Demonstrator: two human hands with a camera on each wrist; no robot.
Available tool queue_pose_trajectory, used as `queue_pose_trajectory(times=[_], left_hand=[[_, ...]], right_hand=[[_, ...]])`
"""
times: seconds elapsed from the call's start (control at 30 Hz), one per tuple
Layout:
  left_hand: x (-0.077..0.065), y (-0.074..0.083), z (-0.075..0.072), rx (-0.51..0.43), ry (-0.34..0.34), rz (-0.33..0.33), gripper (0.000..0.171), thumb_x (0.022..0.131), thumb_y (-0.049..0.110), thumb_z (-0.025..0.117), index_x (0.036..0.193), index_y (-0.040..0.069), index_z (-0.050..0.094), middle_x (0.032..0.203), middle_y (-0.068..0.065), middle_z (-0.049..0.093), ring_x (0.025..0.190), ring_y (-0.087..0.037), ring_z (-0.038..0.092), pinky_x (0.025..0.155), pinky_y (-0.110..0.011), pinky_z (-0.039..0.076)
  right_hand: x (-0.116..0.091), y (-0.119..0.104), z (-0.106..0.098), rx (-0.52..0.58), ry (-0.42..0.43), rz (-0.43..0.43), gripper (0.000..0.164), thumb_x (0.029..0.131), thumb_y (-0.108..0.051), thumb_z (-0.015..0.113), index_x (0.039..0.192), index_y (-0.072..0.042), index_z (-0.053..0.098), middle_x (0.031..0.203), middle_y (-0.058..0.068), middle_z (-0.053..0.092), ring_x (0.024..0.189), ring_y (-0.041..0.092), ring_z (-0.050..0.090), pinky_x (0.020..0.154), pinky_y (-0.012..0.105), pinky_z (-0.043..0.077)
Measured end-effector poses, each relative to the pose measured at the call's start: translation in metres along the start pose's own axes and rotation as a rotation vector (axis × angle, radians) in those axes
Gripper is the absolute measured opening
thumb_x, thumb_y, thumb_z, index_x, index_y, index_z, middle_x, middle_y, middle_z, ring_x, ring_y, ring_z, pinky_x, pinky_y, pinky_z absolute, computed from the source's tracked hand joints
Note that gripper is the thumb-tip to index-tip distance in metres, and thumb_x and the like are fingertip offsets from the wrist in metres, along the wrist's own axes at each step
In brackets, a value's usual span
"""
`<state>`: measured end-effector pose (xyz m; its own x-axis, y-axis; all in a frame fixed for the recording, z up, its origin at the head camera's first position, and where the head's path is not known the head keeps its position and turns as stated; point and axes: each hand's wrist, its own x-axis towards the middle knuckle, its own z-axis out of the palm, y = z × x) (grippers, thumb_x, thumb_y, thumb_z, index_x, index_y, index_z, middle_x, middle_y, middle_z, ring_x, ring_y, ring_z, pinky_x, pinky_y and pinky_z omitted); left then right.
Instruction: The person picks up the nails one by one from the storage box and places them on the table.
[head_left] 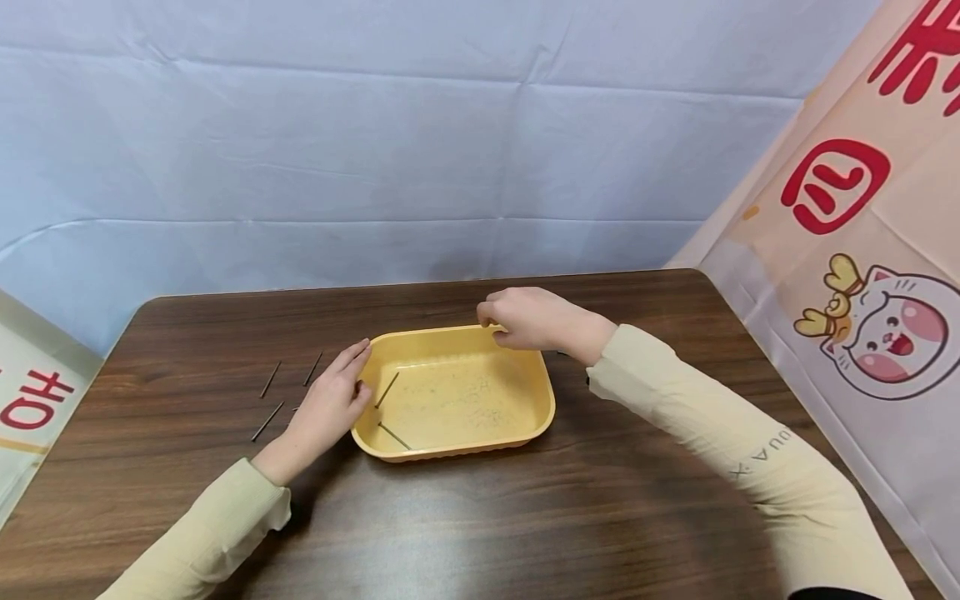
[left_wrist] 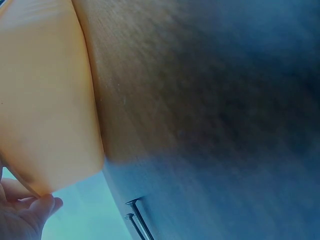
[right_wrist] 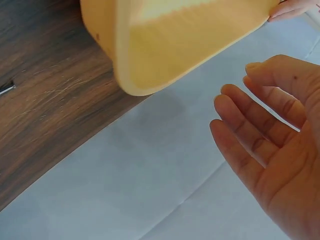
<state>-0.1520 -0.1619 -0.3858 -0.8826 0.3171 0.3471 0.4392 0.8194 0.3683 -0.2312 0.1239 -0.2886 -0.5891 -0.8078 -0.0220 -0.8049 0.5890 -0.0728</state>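
Note:
A yellow plastic tray (head_left: 450, 392) stands on the table, with two long dark nails, one nail (head_left: 393, 437) near its front left corner. My left hand (head_left: 333, 404) holds the tray's left rim, thumb on the inner side and fingers outside; in the left wrist view, the hand (left_wrist: 25, 212) pinches the rim at a corner. My right hand (head_left: 532, 318) is over the back right corner. Its fingers are loosely bent with nothing between them, and in the right wrist view this hand (right_wrist: 275, 125) is apart from the rim.
Several more nails lie left of the tray, among them a nail (head_left: 267, 421) near my left forearm. The brown wooden table (head_left: 465, 533) ends at a pale cloth backdrop (head_left: 375, 167). A printed banner (head_left: 847, 275) hangs at the right.

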Motion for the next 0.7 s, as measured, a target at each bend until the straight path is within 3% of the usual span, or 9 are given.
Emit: queue_pose_trajectory(times=[0.7], left_hand=[[-0.001, 0.001, 0.0, 0.0, 0.006, 0.002, 0.048, 0.078, 0.0, 0.051, 0.124, -0.013, 0.047, 0.132, -0.021, 0.044, 0.113, -0.031, 0.05, 0.077, -0.038, 0.044]], right_hand=[[0.02, -0.023, 0.0, 0.005, 0.004, -0.062, 0.019, 0.077, -0.005, 0.059, 0.095, -0.005, 0.064, 0.092, 0.006, 0.063, 0.079, 0.018, 0.059, 0.07, 0.032, 0.047]])
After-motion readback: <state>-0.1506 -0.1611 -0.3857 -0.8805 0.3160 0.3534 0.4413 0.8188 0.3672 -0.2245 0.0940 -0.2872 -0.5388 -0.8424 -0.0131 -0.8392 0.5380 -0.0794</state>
